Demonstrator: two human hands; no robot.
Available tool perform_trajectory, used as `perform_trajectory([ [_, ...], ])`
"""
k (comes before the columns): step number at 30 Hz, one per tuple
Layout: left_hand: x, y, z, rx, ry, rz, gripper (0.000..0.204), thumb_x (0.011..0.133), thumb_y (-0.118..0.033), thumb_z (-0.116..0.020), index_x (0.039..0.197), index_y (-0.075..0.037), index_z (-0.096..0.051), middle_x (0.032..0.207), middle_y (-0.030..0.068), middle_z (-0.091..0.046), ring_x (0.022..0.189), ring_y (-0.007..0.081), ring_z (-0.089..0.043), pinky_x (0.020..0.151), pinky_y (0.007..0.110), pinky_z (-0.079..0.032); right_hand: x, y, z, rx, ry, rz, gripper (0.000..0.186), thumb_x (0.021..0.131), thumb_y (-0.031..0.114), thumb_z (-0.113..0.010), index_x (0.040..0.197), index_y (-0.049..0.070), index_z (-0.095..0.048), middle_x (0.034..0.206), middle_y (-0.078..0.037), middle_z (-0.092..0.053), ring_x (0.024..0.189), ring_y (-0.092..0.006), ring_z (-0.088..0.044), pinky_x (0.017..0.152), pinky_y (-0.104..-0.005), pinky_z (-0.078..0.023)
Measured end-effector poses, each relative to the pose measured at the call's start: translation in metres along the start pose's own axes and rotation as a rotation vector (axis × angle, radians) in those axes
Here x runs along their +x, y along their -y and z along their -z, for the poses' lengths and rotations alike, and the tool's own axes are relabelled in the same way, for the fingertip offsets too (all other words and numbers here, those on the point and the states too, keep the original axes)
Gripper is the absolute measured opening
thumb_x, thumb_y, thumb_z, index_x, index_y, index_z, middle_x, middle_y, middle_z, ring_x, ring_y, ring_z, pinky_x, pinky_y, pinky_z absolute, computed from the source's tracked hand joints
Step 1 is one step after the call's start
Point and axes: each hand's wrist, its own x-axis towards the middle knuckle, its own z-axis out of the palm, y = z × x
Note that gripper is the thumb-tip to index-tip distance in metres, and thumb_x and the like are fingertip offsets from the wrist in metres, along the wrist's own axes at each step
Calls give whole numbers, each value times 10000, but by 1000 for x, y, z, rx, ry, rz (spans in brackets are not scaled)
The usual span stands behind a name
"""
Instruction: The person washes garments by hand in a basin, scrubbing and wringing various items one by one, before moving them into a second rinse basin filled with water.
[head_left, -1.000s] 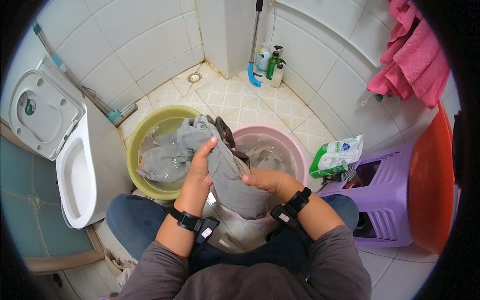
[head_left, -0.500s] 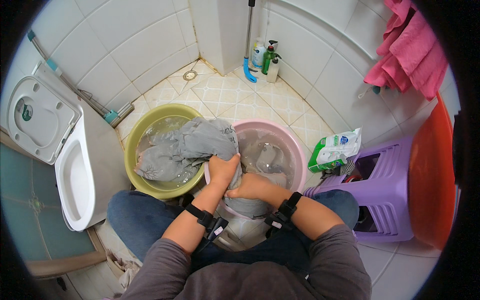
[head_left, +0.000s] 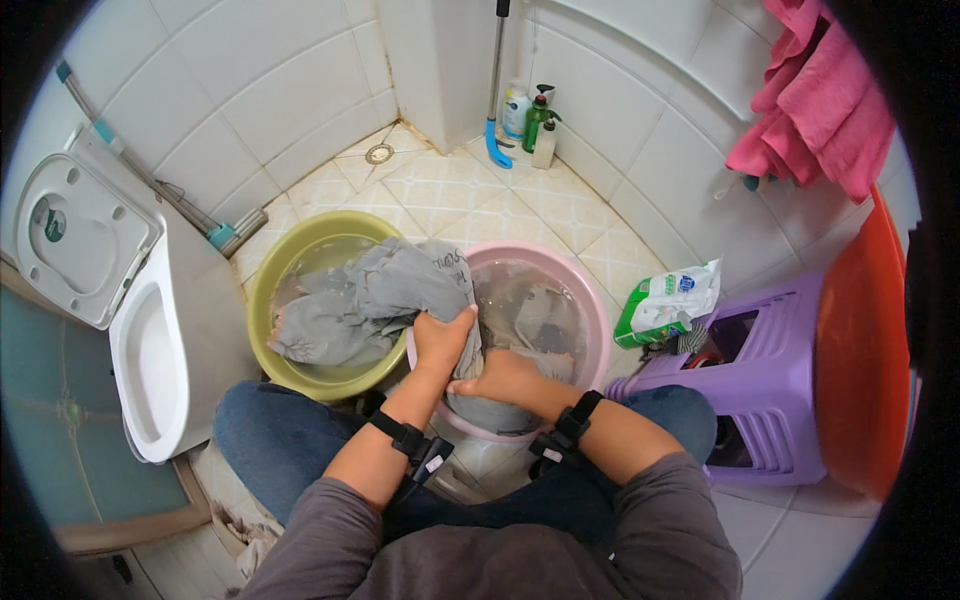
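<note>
A wet grey garment (head_left: 410, 285) stretches from the olive-green basin (head_left: 262, 345) across into the pink basin (head_left: 600, 330). Part of it lies in the water of the green basin, and its near right end hangs into the pink one. My left hand (head_left: 442, 338) is closed round the bunched cloth over the pink basin's left side. Just below and to the right, my right hand (head_left: 495, 378) also grips the cloth, thumb toward the left. Cloudy water fills the pink basin, with more grey cloth (head_left: 545, 315) under the surface. Both wrists wear black straps with small devices.
A purple stool (head_left: 775, 385) lies on its side at right, beside a red basin (head_left: 865, 360) and a green-white packet (head_left: 665, 300). Left stands a toilet (head_left: 150, 370) with its lid up. Bottles (head_left: 535, 120) and a blue-ended pole (head_left: 497, 145) stand at the far corner.
Both hands keep their grip on the grey garment and have barely moved. The cloth between the basins has shifted very slightly.
</note>
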Motion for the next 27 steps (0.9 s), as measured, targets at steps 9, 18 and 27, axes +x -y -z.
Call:
perform_trajectory([
  [9, 15, -34, 52, -298, -187, -131, 338, 754, -175, -774, 920, 93, -652, 947, 146, -682, 832, 217, -638, 767, 328, -491, 15, 14, 6, 221, -176, 235, 998, 625, 707, -690, 1180, -107, -533, 1096, -308, -611, 1032, -405, -608, 902, -418, -463],
  [18, 25, 4, 93, 363, -260, -282, 493, 746, -406, -741, 888, 63, -690, 880, 264, -671, 827, 430, -642, 752, 410, -509, 41, 25, -20, 296, -42, 279, 993, 650, 671, -702, 1226, -109, -489, 1134, -325, -585, 1071, -413, -586, 923, -420, -456],
  [27, 36, 97, 79, 548, 268, 261, 967, 745, -766, -478, 1215, 74, -570, 1281, 325, -502, 1236, 408, -469, 1059, 400, -323, 56, -17, -47, 178, 45, 114, 936, 639, 677, -699, 1188, -69, -568, 1133, -305, -597, 1081, -390, -585, 935, -398, -448],
])
